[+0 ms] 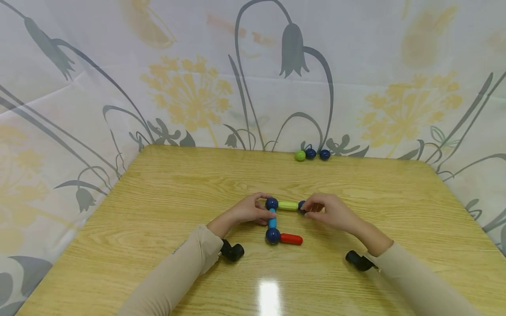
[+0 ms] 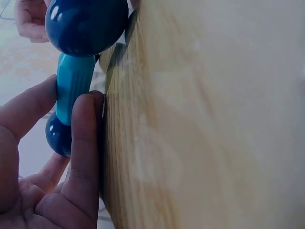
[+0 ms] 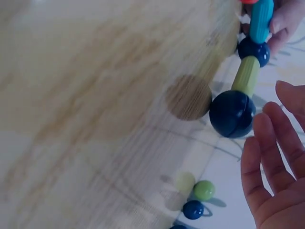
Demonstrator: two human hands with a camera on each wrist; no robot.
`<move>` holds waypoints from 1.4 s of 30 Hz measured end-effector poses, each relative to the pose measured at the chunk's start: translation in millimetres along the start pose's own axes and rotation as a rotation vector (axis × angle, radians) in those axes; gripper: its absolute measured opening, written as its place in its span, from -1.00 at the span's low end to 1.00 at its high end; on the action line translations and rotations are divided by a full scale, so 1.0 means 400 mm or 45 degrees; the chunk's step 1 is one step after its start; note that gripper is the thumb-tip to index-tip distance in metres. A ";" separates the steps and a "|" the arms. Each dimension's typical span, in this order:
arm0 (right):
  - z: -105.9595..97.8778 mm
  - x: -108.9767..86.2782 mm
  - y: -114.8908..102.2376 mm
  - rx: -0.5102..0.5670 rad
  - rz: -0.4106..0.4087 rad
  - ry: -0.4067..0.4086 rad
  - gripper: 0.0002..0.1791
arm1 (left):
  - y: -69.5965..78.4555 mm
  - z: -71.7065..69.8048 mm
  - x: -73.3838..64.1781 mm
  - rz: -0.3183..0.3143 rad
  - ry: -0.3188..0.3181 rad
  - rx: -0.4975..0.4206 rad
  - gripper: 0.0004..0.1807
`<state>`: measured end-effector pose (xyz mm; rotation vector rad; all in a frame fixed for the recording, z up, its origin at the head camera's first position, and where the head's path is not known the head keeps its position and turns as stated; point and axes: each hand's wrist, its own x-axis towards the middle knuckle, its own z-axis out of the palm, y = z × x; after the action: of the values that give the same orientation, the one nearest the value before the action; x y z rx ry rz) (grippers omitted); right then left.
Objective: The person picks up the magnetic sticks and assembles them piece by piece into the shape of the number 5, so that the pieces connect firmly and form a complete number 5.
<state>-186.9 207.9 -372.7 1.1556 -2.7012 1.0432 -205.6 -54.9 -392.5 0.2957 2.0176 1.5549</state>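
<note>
On the wooden table, several magnetic rods and dark blue balls are joined in a three-sided shape. My left hand (image 1: 249, 210) pinches the light blue rod (image 2: 75, 88) between thumb and fingers. That rod links the far-left ball (image 1: 272, 203) and the near-left ball (image 1: 272, 236). From the far ball a yellow-green rod (image 1: 288, 205) runs right to another dark blue ball (image 3: 232, 114). A red rod (image 1: 291, 238) extends right from the near ball. Beside the right-hand ball is my right hand (image 1: 327, 211), its fingers loosely extended; in the right wrist view the fingertips lie close to it.
At the table's back edge sit a green ball (image 1: 300, 155) and two dark blue balls (image 1: 325, 154), in front of a flower-patterned cloth (image 1: 197, 109). Black wrist cameras (image 1: 232, 251) hang from both sleeves, just above the table (image 1: 189, 175).
</note>
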 end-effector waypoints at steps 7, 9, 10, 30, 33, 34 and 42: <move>-0.019 0.029 0.029 -0.044 0.034 0.068 -0.86 | 0.002 -0.004 -0.002 -0.011 0.007 -0.007 -0.31; -0.023 0.035 0.039 -0.055 0.052 0.084 -0.86 | 0.001 -0.004 -0.001 -0.005 0.006 -0.014 -0.32; -0.024 0.037 0.044 -0.056 0.069 0.089 -0.86 | -0.001 -0.003 0.000 -0.006 0.004 -0.019 -0.32; -0.061 0.096 0.161 -0.088 0.247 0.076 -0.80 | -0.009 0.001 -0.005 -0.034 0.011 -0.036 -0.32; -0.070 0.105 0.178 -0.099 0.270 0.079 -0.80 | -0.007 0.000 -0.003 -0.032 0.014 -0.030 -0.32; -0.074 0.108 0.184 -0.103 0.276 0.079 -0.79 | -0.007 0.000 -0.003 -0.026 0.011 -0.028 -0.31; -0.113 0.132 0.221 -0.071 0.395 0.080 -0.72 | 0.000 0.004 0.001 -0.028 0.009 -0.031 -0.31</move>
<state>-292.9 245.3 -373.7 0.6966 -2.8991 1.0056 -204.9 -53.5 -392.8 0.2580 1.9993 1.5686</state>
